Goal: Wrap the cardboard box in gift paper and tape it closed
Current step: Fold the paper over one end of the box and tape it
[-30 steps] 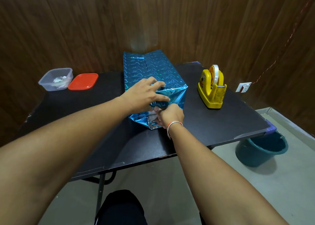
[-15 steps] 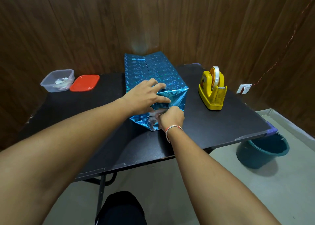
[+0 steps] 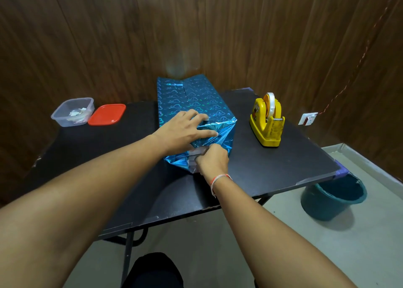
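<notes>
A box wrapped in shiny blue heart-patterned gift paper [image 3: 194, 100] lies lengthwise on the black table [image 3: 272, 167]. Its near end shows folded, creased paper flaps. My left hand [image 3: 185, 132] lies spread over the near top edge, fingers straight, pressing the folded paper down. Just below it my right hand [image 3: 212, 160] has its fingers curled against the near end flap, where a pale strip that looks like tape [image 3: 197, 153] shows; its fingertips are hidden. A yellow tape dispenser [image 3: 267, 121] with a clear roll stands to the right of the box.
At the table's far left sit a clear plastic tub [image 3: 73, 113] with scraps inside and its red lid [image 3: 106, 114]. A teal bucket [image 3: 333, 198] stands on the floor under the table's right corner. Wooden walls close in behind.
Both hands stay on the near end of the box. The right hand has shifted slightly along the end flap; the left hand keeps pressing the fold.
</notes>
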